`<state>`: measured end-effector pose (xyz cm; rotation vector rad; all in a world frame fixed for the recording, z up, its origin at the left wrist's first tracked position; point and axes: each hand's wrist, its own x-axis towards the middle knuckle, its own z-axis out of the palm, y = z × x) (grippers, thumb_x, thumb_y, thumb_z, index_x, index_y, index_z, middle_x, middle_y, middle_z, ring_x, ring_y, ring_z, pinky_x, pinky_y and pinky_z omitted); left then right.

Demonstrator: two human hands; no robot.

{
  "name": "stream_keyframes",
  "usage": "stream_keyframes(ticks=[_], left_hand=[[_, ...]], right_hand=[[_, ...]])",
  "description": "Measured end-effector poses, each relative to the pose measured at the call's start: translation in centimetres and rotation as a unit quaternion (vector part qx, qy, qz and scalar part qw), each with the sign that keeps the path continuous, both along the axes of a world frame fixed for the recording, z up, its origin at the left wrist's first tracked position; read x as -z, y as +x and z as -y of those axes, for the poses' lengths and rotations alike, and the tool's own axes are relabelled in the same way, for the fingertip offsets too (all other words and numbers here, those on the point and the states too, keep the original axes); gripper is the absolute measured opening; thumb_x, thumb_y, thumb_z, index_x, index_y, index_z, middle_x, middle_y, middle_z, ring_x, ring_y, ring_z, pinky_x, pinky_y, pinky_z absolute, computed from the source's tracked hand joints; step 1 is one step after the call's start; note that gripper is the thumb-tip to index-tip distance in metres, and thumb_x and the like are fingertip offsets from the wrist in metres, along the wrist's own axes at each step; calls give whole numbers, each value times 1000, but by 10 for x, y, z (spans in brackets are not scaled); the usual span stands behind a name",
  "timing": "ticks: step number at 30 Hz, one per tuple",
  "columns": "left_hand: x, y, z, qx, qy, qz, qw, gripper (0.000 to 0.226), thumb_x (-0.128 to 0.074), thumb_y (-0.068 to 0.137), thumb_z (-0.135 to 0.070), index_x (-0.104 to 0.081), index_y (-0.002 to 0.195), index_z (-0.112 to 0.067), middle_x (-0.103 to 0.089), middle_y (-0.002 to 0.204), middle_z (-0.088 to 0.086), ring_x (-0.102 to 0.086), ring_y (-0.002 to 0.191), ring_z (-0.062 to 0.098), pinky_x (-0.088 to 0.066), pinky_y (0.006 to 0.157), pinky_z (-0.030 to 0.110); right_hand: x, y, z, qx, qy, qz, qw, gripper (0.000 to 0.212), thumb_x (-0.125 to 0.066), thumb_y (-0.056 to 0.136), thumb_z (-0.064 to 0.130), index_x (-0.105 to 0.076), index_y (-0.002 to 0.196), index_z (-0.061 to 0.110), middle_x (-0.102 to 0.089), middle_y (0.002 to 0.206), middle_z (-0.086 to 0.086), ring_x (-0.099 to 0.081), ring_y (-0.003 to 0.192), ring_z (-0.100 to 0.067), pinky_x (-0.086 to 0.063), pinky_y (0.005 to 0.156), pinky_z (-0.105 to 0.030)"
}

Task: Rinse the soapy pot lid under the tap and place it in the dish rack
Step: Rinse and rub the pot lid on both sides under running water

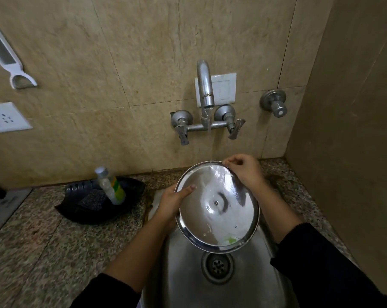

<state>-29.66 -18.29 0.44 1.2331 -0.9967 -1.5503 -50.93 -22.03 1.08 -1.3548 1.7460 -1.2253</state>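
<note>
A round steel pot lid [217, 210] is held over the steel sink [183, 274], its underside turned up and tilted toward me. My left hand [172, 202] grips its left rim, thumb on the inner face. My right hand [243, 168] pinches the far rim at the top. Water runs from the wall tap [204, 85] and strikes the lid's far edge. Wet streaks cover the lid, and a small green speck sits near its lower rim. No dish rack is in view.
A black tray [94, 201] on the speckled stone counter holds a scrubber and a tilted soap bottle [111, 185], left of the sink. The sink drain [218, 266] lies below the lid. A wall socket [5, 117] is at left, a brown wall at right.
</note>
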Motion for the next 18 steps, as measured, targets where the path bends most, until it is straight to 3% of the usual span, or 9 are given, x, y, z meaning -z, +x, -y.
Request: stream_keyframes(ticks=[2, 5, 7, 9, 11, 15, 18], left_hand=[[-1, -1, -1, 1, -4, -6, 1000, 17, -67, 85, -7, -70, 101, -5, -77, 78, 5, -73, 66, 17, -56, 56, 26], [-4, -8, -3, 22, -25, 21, 999, 11, -67, 85, -5, -71, 95, -8, -76, 75, 2, -72, 64, 14, -57, 58, 25], [-5, -11, -4, 24, -29, 24, 999, 9, -66, 85, -3, -70, 90, -9, -75, 68, -1, -71, 60, 11, -56, 55, 21], [-5, -11, -4, 15, -26, 14, 999, 9, -65, 86, -3, -70, 90, -9, -76, 68, 0, -71, 60, 12, -56, 55, 22], [-3, -7, -4, 3, -27, 11, 1000, 9, -66, 85, -6, -71, 92, -9, -77, 74, 2, -72, 66, 16, -57, 59, 26], [12, 0, -5, -88, -38, -7, 995, 18, -69, 85, -13, -72, 101, -5, -75, 92, 15, -71, 82, 30, -58, 76, 40], [16, 5, -5, -94, -29, -26, 995, 14, -66, 86, -9, -71, 98, -6, -74, 92, 17, -71, 79, 29, -58, 71, 38]], right_hand=[[0, 5, 0, -22, -9, -31, 999, 9, -71, 83, 28, -74, 87, 21, -69, 77, 5, -64, 77, -15, -49, 74, -32], [-11, 28, 2, -133, -5, -73, 988, 17, -70, 82, 35, -75, 95, 26, -75, 90, 8, -68, 86, -11, -52, 82, -34], [-20, 43, 4, -192, -15, -146, 970, 20, -69, 83, 36, -75, 98, 26, -75, 97, 7, -67, 93, -11, -51, 86, -35], [-26, 48, 5, -205, -24, -169, 964, 21, -68, 82, 38, -75, 99, 27, -75, 100, 8, -66, 94, -10, -51, 86, -34], [-24, 40, 4, -170, -14, -127, 977, 20, -67, 84, 37, -75, 99, 27, -74, 99, 9, -66, 93, -10, -51, 85, -34], [-3, 7, 3, 4, 41, 8, 999, 19, -60, 91, 27, -72, 102, 18, -73, 97, -3, -67, 88, -21, -51, 84, -38], [6, 0, 5, 24, 56, 49, 997, 22, -56, 93, 18, -71, 106, 9, -72, 104, -12, -66, 96, -27, -50, 88, -38]])
